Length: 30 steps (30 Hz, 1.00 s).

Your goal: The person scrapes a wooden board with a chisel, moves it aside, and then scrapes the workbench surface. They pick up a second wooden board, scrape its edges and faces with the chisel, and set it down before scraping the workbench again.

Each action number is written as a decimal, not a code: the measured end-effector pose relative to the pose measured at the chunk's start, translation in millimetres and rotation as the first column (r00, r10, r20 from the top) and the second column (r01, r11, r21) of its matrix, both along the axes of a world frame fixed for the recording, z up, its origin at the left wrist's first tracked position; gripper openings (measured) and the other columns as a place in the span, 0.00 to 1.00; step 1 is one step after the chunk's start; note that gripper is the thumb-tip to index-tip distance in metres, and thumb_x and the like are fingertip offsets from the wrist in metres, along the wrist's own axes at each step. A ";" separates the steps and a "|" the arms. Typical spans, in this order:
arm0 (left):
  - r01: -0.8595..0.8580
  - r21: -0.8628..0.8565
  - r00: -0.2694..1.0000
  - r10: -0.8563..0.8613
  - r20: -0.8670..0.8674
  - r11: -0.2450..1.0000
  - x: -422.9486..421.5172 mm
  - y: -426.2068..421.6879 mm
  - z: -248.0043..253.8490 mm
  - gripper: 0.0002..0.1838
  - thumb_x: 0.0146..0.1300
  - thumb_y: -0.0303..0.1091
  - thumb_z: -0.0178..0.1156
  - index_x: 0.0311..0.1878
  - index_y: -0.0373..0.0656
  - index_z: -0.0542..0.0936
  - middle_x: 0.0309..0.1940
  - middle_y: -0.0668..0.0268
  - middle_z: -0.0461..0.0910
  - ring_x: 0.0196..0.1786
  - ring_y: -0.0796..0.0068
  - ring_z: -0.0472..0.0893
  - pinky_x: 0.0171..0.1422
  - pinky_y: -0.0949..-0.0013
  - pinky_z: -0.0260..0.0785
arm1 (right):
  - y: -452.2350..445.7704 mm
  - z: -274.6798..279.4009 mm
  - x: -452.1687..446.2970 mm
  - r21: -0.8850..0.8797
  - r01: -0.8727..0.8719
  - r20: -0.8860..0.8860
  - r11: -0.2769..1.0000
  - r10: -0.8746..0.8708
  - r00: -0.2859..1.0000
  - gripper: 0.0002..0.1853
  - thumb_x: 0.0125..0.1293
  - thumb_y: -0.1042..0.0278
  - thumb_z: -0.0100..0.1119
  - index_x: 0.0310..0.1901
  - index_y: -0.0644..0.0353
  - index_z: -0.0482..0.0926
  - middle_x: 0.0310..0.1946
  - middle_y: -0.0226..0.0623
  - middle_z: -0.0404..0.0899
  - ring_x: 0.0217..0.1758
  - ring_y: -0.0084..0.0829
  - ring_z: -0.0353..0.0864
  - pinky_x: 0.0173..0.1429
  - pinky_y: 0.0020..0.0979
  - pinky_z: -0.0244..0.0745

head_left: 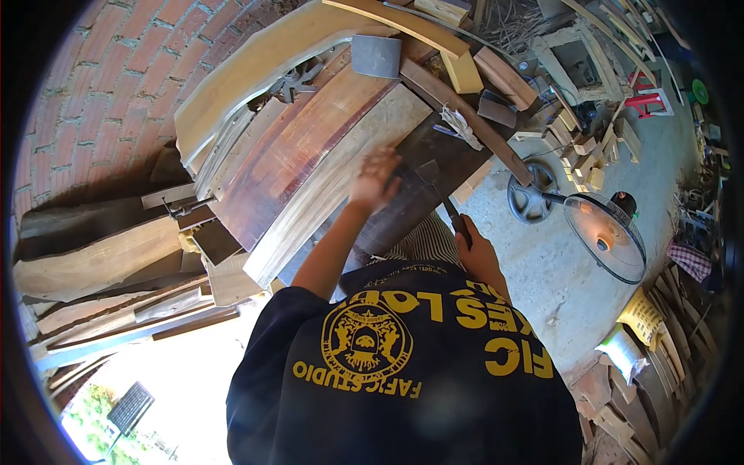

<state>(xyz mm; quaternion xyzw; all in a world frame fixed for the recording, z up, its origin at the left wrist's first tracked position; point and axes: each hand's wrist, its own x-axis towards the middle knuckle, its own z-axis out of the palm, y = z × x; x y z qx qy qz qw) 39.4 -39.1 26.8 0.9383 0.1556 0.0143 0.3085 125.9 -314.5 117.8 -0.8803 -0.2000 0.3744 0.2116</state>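
Note:
My left hand (376, 180) is over the near edge of a pale, weathered wooden plank (341, 178). Motion blurs it somewhat, but its thumb stands apart from the fingers and I see nothing held in it. Close to my body, my right hand (478, 254) is wrapped round the dark handle of a putty knife (449, 205). The tool's flat blade points away from me, above the dark bench surface (399, 209). Beyond the pale plank lies a reddish-brown board (279, 151) with worn patches.
A curved light-wood piece (248, 85), a grey sandpaper sheet (376, 56) and a wooden bar (465, 120) lie on the bench. To the right stands a fan (604, 236) on the concrete floor. Stacked planks (101, 256) are at left, below a brick wall (116, 85).

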 end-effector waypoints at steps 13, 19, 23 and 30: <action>-0.745 0.470 0.522 0.852 -0.031 0.474 -45.6 38.8 -24.6 0.42 0.63 0.57 0.43 0.72 0.35 0.51 0.74 0.46 0.42 0.77 0.52 0.38 0.74 0.38 0.24 | 28.0 4.0 23.1 0.125 -0.043 0.088 0.991 0.032 0.996 0.25 0.67 0.53 0.49 0.64 0.49 0.67 0.37 0.56 0.81 0.40 0.57 0.80 0.43 0.47 0.76; -0.758 0.464 0.512 0.859 -0.014 0.459 -44.3 39.1 -24.1 0.41 0.62 0.56 0.44 0.71 0.36 0.54 0.73 0.47 0.47 0.77 0.53 0.41 0.74 0.39 0.26 | 61.7 5.2 42.4 0.292 -0.105 0.177 0.950 0.054 0.983 0.24 0.68 0.59 0.53 0.65 0.45 0.67 0.35 0.55 0.81 0.39 0.55 0.80 0.38 0.41 0.76; -0.751 0.490 0.504 0.863 -0.008 0.443 -43.0 39.0 -24.2 0.40 0.62 0.55 0.44 0.71 0.37 0.54 0.72 0.48 0.49 0.77 0.54 0.42 0.74 0.39 0.27 | 75.7 13.2 54.8 0.153 -0.133 0.149 0.979 0.110 0.983 0.23 0.68 0.60 0.52 0.65 0.42 0.67 0.32 0.56 0.80 0.38 0.55 0.80 0.37 0.42 0.75; -0.751 0.486 0.506 0.863 -0.014 0.448 -42.9 38.2 -20.4 0.40 0.62 0.55 0.45 0.71 0.38 0.54 0.72 0.49 0.50 0.77 0.54 0.43 0.74 0.40 0.27 | 77.6 11.9 64.6 0.152 -0.195 0.207 0.969 0.162 0.965 0.23 0.68 0.60 0.51 0.65 0.41 0.67 0.35 0.55 0.80 0.38 0.55 0.80 0.39 0.43 0.75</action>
